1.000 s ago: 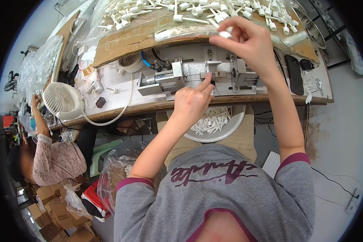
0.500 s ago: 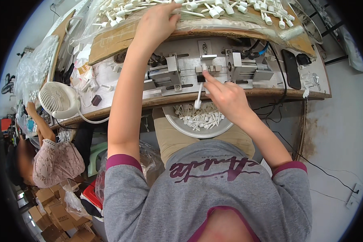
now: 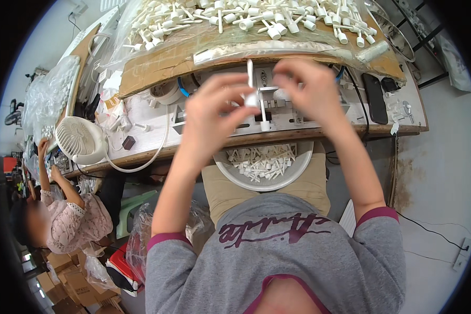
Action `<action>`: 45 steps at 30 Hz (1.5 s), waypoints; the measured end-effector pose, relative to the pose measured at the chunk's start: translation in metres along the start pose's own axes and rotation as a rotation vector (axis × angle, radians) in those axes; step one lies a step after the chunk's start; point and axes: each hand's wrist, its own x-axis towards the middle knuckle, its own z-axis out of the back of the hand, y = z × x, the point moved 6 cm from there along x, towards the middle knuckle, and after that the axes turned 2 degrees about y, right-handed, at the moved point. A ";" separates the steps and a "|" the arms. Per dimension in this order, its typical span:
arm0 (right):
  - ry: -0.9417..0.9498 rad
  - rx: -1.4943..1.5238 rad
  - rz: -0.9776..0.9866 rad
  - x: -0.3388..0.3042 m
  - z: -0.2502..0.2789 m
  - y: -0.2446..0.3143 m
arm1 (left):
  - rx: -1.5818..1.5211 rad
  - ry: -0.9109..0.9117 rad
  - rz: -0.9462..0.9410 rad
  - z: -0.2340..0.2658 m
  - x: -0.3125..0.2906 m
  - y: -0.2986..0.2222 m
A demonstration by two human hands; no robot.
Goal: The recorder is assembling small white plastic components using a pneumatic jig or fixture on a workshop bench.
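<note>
Beneath the fingers spreads the tabletop [image 3: 149,140]; nearer the body sits a scoop-filled basin [image 3: 299,166]. I cannot tell whether the right hand [image 3: 312,90], blurred, grips anything; the left hand [image 3: 208,111] clamps a white scoop [image 3: 250,78] between its fingers.

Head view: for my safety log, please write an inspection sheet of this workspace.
Surface: pale bench, brown front edge.
Job's things: heaped white pieces on cardboard; more pieces in the basin; a single piece at the front of the metal fixture.
Clutter: fan, black phone.
Hands: left hand pinches a white piece; right hand is over the fixture, grip unclear.
Cables: black cable beside the phone.
Surroundings: co-worker and cardboard boxes at left.
</note>
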 end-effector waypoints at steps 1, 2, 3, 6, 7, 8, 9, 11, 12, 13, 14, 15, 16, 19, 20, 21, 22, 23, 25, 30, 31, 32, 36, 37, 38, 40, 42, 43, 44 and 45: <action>-0.109 -0.020 -0.020 0.019 0.015 -0.010 | 0.085 0.049 0.015 -0.010 -0.014 0.001; -0.219 -0.043 -0.038 0.036 0.027 -0.021 | 0.198 0.049 -0.051 -0.022 -0.028 0.005; -0.254 -0.092 0.033 0.052 0.031 -0.040 | 0.311 0.052 -0.094 -0.033 -0.037 0.007; -0.113 -0.092 -0.040 0.083 0.010 -0.075 | 0.440 0.086 -0.108 -0.064 -0.055 0.027; -0.021 -0.066 -0.112 0.087 0.000 -0.077 | 0.448 0.101 -0.090 -0.070 -0.056 0.030; 0.022 -0.042 -0.104 0.090 -0.005 -0.074 | 0.519 0.113 -0.091 -0.075 -0.056 0.032; 0.065 -0.019 -0.097 0.091 -0.010 -0.072 | 0.589 0.126 -0.092 -0.079 -0.055 0.034; 0.111 0.002 -0.091 0.092 -0.015 -0.064 | 0.609 0.125 -0.119 -0.079 -0.051 0.036; 0.114 0.053 -0.106 0.090 -0.012 -0.062 | 0.609 0.138 -0.105 -0.079 -0.050 0.036; 0.120 0.106 -0.117 0.088 -0.007 -0.054 | 0.612 0.148 -0.088 -0.078 -0.050 0.037; 0.124 0.158 -0.129 0.082 -0.004 -0.046 | 0.614 0.157 -0.071 -0.078 -0.051 0.038; 0.089 0.234 -0.128 0.074 0.000 -0.039 | 0.605 0.153 -0.069 -0.078 -0.051 0.038; 0.050 0.309 -0.128 0.063 0.006 -0.030 | 0.594 0.150 -0.070 -0.077 -0.051 0.039; -0.007 0.326 -0.118 0.019 0.012 0.002 | 0.540 0.163 -0.088 -0.071 -0.047 0.039; -0.021 0.294 -0.117 0.003 0.012 0.010 | 0.515 0.175 -0.102 -0.066 -0.042 0.037; -0.031 0.266 -0.074 -0.013 0.011 0.015 | 0.420 0.138 -0.029 -0.055 -0.029 0.032; -0.039 0.242 -0.031 -0.030 0.009 0.018 | 0.325 0.102 0.049 -0.043 -0.014 0.027; 0.041 0.194 -0.053 -0.044 0.004 0.022 | 0.254 -0.041 -0.005 -0.025 0.003 0.023; 0.028 0.072 0.058 -0.070 -0.008 0.029 | 0.223 -0.202 -0.001 0.002 0.039 0.015; 0.072 -0.138 0.201 -0.085 -0.048 0.035 | 0.489 -0.265 0.018 0.007 0.128 0.031; 0.110 -0.188 0.199 -0.082 -0.054 0.036 | 0.585 -0.294 -0.017 0.001 0.139 0.044; 0.144 -0.245 0.187 -0.079 -0.059 0.035 | 0.674 -0.315 -0.060 -0.005 0.146 0.042; 0.149 -0.324 0.173 -0.074 -0.066 0.030 | 0.664 -0.043 0.173 -0.022 0.165 0.058; 0.145 -0.321 0.171 -0.076 -0.066 0.031 | 0.646 -0.075 0.135 -0.020 0.160 0.055; 0.146 -0.331 0.177 -0.075 -0.066 0.030 | 0.629 -0.108 0.099 -0.018 0.156 0.052; 0.151 -0.348 0.188 -0.073 -0.067 0.029 | 0.383 -0.081 0.189 -0.008 0.145 0.042; 0.194 -0.193 0.131 -0.065 -0.058 0.029 | 0.186 -0.108 0.123 0.002 0.123 0.026; 0.217 -0.110 0.115 -0.057 -0.052 0.032 | 0.117 -0.156 0.014 0.008 0.105 0.021; 0.182 -0.014 0.042 -0.046 -0.042 0.027 | 0.039 -0.194 -0.095 0.011 0.089 0.014; 0.147 0.082 -0.030 -0.030 -0.031 0.020 | 0.025 -0.167 -0.082 0.012 0.069 0.009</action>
